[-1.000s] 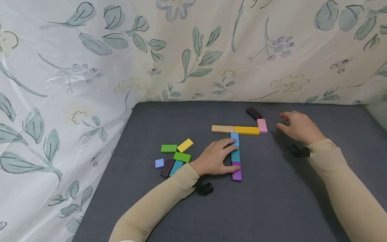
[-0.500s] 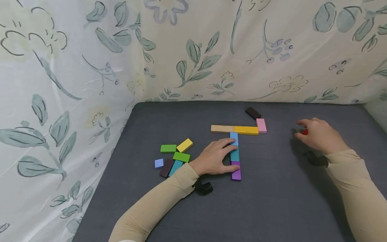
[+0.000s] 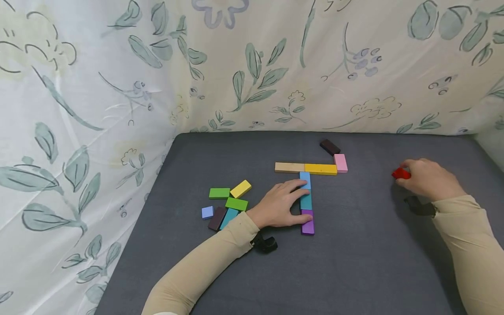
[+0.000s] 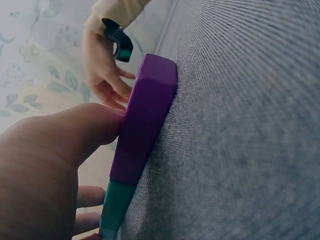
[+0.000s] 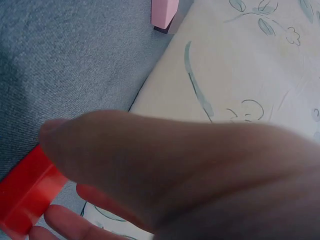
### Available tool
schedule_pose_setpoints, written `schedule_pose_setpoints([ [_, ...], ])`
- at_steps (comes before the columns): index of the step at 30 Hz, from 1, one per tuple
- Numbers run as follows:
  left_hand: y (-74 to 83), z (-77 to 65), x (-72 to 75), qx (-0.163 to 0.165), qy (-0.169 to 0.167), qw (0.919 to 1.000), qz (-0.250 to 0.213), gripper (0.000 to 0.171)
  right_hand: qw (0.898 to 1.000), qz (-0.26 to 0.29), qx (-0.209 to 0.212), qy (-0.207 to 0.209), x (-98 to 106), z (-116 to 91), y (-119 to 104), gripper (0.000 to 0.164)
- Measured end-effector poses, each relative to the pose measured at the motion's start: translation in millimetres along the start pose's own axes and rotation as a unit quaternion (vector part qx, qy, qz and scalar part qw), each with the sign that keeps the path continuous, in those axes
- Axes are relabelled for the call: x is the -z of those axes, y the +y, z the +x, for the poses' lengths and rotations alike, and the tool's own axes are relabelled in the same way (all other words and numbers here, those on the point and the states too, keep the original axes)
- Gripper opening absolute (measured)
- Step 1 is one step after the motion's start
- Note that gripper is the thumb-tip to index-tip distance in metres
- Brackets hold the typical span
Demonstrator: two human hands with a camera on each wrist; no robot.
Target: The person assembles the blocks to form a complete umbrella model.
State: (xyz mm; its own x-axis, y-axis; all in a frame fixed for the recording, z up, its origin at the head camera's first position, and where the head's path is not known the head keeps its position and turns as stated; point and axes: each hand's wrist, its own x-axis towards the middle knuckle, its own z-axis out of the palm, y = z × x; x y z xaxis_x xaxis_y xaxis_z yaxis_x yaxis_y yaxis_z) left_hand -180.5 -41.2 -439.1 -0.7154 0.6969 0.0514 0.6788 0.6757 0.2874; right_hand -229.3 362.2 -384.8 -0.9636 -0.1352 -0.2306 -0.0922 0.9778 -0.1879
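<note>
A column of blocks lies on the table: a light blue block (image 3: 305,176), a teal block (image 3: 306,202) and a purple block (image 3: 308,228). My left hand (image 3: 277,205) rests on this column with fingers spread; in the left wrist view the thumb touches the purple block (image 4: 142,120). At the right, my right hand (image 3: 431,179) pinches a red block (image 3: 400,173) between thumb and fingers. The right wrist view shows the red block (image 5: 32,192) at the fingertips. Across the column's top lie a tan block (image 3: 289,167) and a yellow-orange block (image 3: 320,169).
A pink block (image 3: 341,163) meets the yellow-orange one's right end, and a black block (image 3: 330,147) touches its far corner. Left of my left hand lie several loose blocks, including a green block (image 3: 219,193) and a yellow block (image 3: 240,189). A floral cloth (image 3: 244,65) hangs behind the dark table (image 3: 354,262).
My right hand has moved right, away from the pink block, and has taken hold of the red block. My left hand has stayed on the column.
</note>
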Motion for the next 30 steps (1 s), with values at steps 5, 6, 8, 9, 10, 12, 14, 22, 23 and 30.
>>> schedule_pose_setpoints([
  [5, 0.6, 1.0, 0.5, 0.0, -0.003, 1.0, 0.0, 0.071, 1.0, 0.0, -0.007, -0.009, -0.1, -0.2, 3.6, 0.059],
  [6, 0.8, 1.0, 0.7, 0.001, -0.003, 1.0, -0.002, 0.071, 1.0, 0.001, -0.008, -0.01, 0.0, -0.3, 4.5, 0.058],
  [8, 1.0, 1.1, 1.0, 0.0, -0.003, 1.0, -0.002, 0.071, 1.0, 0.003, -0.008, -0.012, 0.3, -0.3, 6.2, 0.057],
  [9, 1.1, 1.1, 1.1, 0.0, -0.003, 1.0, -0.003, 0.071, 1.0, 0.004, -0.008, -0.012, 0.4, -0.3, 6.9, 0.057],
  [10, 1.0, 1.2, 1.1, -0.001, -0.002, 1.0, -0.003, 0.071, 1.0, 0.005, -0.008, -0.013, 0.4, 0.0, 7.6, 0.056],
  [12, 0.9, 1.2, 1.1, -0.001, -0.002, 1.0, -0.004, 0.071, 1.0, 0.008, -0.008, -0.016, 0.3, 0.9, 8.9, 0.056],
  [14, 0.8, 1.3, 1.1, -0.001, -0.002, 1.0, -0.003, 0.071, 1.0, 0.01, -0.01, -0.014, -0.6, 2.2, 9.7, 0.055],
  [22, 1.6, 0.3, 2.7, 0.005, -0.003, 1.0, -0.003, 0.071, 1.0, 0.011, -0.015, -0.021, -3.4, 8.2, 12.6, 0.054],
  [23, 1.4, 0.4, 2.5, 0.005, -0.003, 1.0, -0.002, 0.072, 1.0, 0.01, -0.014, -0.021, -3.8, 8.4, 12.7, 0.054],
  [30, 0.8, 0.8, 1.6, -0.001, 0.0, 1.0, -0.005, 0.072, 1.0, 0.015, -0.012, -0.024, -6.5, 9.7, 15.6, 0.053],
])
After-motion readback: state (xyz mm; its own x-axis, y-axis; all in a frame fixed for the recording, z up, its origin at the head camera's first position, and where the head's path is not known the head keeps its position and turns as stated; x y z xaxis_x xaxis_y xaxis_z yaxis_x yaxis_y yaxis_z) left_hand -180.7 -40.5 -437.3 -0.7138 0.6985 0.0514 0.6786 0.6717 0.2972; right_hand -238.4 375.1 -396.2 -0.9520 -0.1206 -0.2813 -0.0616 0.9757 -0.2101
